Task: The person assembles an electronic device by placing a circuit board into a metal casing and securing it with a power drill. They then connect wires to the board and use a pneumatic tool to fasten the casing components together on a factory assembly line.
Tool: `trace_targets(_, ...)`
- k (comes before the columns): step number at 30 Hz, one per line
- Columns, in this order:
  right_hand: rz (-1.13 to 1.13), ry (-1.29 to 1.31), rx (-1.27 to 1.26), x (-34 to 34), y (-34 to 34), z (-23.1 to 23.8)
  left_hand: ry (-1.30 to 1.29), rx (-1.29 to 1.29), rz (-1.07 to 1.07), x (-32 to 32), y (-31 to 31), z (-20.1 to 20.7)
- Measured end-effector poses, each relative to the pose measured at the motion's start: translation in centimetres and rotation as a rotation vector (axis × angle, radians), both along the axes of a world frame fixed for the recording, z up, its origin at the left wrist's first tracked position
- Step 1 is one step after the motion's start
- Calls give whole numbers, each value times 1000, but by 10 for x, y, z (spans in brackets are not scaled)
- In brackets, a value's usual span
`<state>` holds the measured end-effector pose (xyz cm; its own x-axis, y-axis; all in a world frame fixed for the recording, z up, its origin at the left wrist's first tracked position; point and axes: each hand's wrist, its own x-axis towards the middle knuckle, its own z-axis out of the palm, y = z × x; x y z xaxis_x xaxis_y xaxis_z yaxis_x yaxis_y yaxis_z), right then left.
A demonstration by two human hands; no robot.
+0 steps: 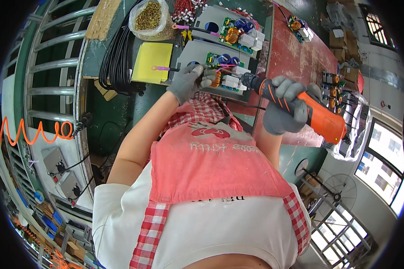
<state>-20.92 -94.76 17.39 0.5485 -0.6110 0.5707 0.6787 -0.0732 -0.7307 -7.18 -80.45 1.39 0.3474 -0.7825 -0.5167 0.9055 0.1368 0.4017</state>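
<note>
My right hand, in a grey glove, is wrapped round an orange and black power screwdriver held nearly level. Its long thin bit points left over a green circuit board with a copper-wound coil, blue capacitors and white blocks. That board sits on a grey metal plate at the table's near edge. At the board's left side my gloved left hand has its fingers closed near the bit's tip; what they pinch is hidden. Just beyond that hand a black cable with a pink end lies across the plate.
Behind stands a second plate with a board. To the left are yellow sheets, a coil of black cable and a bag of small brass-coloured parts. A red tabletop with more boards is at right; a metal roller rack at far left.
</note>
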Motion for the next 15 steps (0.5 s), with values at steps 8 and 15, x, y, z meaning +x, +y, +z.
trace_targets(8, -45, -8, 7, -36, 43, -5, -194, 128, -305, -34, 14, 1)
trace_targets(15, -155, 11, 22, -61, 56, -3, -20, -6, -304, -51, 17, 13)
